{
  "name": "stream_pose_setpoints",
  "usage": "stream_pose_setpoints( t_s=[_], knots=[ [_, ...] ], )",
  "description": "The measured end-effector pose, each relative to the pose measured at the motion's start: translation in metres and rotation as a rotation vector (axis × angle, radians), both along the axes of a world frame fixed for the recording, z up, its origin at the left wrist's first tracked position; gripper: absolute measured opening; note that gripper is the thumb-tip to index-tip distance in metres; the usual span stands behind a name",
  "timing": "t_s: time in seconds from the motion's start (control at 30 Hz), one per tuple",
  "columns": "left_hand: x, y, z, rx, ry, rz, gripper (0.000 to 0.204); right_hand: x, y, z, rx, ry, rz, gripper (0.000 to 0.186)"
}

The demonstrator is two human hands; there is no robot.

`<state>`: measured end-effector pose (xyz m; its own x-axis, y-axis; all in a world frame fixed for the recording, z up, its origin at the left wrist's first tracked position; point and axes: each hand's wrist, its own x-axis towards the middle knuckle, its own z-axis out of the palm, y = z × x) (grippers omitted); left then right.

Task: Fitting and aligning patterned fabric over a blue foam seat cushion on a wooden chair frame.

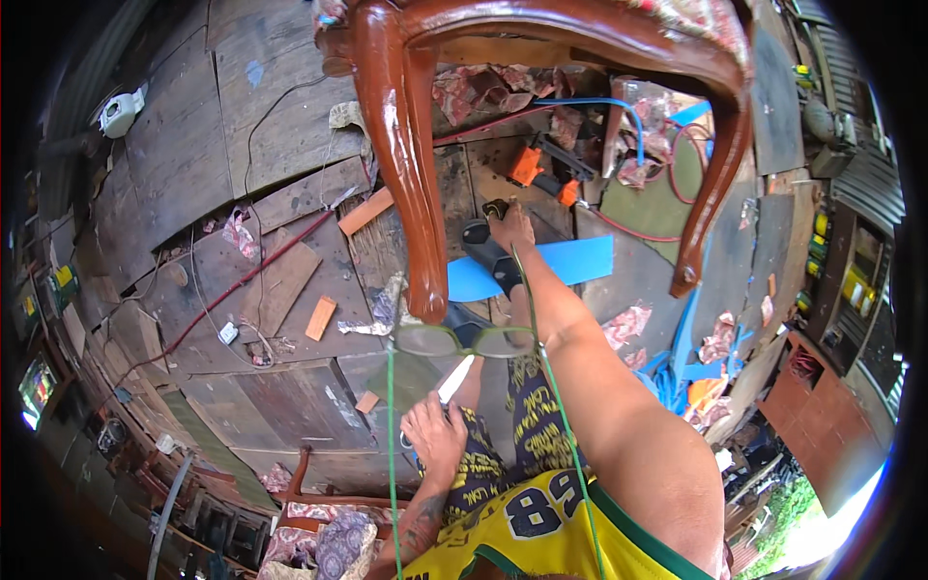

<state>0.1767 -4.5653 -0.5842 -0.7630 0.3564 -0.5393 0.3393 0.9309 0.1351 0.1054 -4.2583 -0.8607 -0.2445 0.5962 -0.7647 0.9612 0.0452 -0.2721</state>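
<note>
Low in front of my body, my left hand is closed around a pair of scissors, with the bright blade pointing up and away and part of a ring handle showing beside the fingers. My right arm stretches down to the floor, where my right hand has its fingers curled at a small dark object; what it is cannot be made out. Just beyond lies an orange and black power tool. Under my right forearm are a blue strip and a black slipper.
A glossy brown wooden chair frame stands over the far side. Eyeglasses on a green cord dangle in front of me. Wood blocks, fabric scraps, a red hose and blue strips litter the plank floor.
</note>
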Motion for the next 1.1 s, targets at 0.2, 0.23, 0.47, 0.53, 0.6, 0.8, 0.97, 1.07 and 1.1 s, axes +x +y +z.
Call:
stream_pose_setpoints(
  t_s=[0.2,0.23,0.47,0.53,0.6,0.8,0.97,1.07,1.1],
  knots=[
    [-0.010,0.007,-0.016,0.065,0.090,-0.016,0.038,-0.063,-0.017,-0.102,-0.094,0.137,0.035,0.060],
    [-0.011,0.010,-0.018,0.056,0.086,-0.018,0.038,-0.066,-0.017,-0.111,-0.103,0.133,0.033,0.060],
    [-0.002,0.013,-0.005,0.074,0.075,-0.056,0.035,0.027,-0.067,-0.013,-0.428,-0.066,0.999,0.031],
    [0.005,0.009,0.004,0.012,0.038,-0.070,0.031,0.084,-0.072,0.084,-0.177,0.034,1.297,0.026],
    [0.019,-0.003,-0.007,-0.078,-0.003,-0.109,0.028,0.093,-0.057,0.159,-0.029,0.009,1.607,0.026],
    [0.001,-0.007,0.010,0.042,-0.158,-0.105,0.038,0.122,-0.052,0.223,-0.006,-0.151,1.493,0.024],
    [-0.017,-0.007,0.037,-0.077,-0.217,-0.026,0.036,0.219,-0.098,0.150,0.008,-0.395,1.244,0.027],
    [-0.024,-0.036,0.053,-0.184,-0.278,0.236,0.043,0.152,-0.070,0.314,-0.136,0.070,0.810,0.036],
    [-0.032,-0.031,0.056,-0.162,-0.276,0.222,0.043,0.161,-0.059,0.324,-0.113,0.064,0.799,0.036]
  ],
)
